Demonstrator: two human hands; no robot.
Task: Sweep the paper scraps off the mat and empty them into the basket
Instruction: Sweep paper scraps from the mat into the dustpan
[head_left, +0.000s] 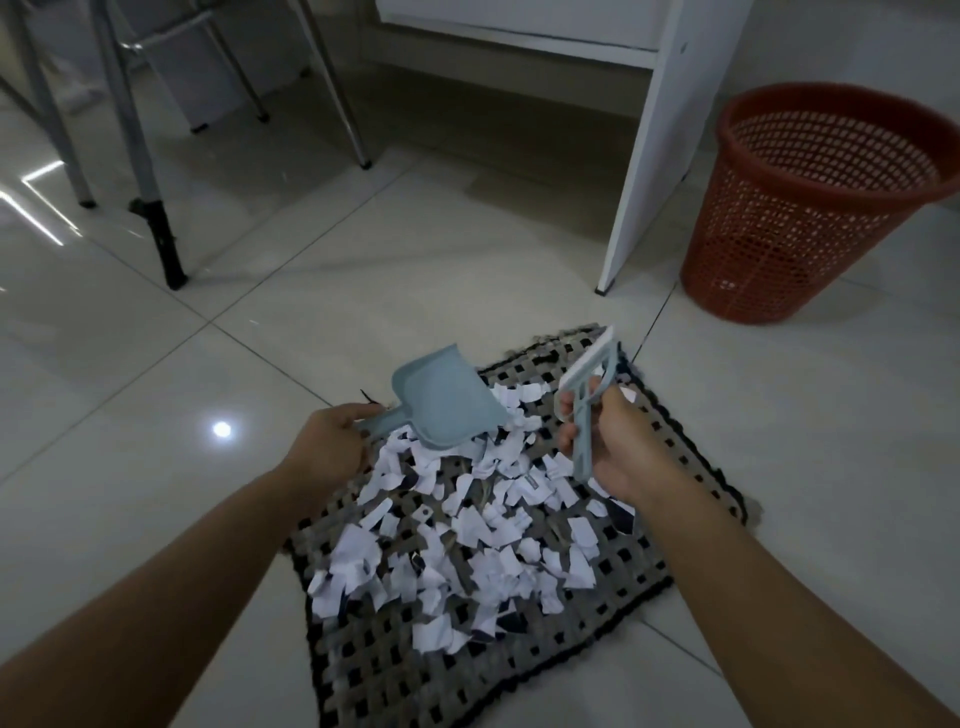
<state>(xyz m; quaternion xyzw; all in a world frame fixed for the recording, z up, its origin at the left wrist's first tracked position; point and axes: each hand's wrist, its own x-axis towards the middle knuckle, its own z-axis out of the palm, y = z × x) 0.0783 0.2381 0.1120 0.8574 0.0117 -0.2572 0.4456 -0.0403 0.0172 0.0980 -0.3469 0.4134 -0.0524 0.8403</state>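
A woven grey and black mat lies on the tiled floor, covered with several white paper scraps. My left hand grips the handle of a light blue dustpan, held just above the mat's far left part. My right hand holds a small light blue brush above the mat's far right side, bristle edge pointing away from me. A red mesh basket stands on the floor at the far right, beyond the mat.
A white cabinet panel stands between the mat and the basket. Metal chair and table legs stand at the far left. Glossy tiles surround the mat.
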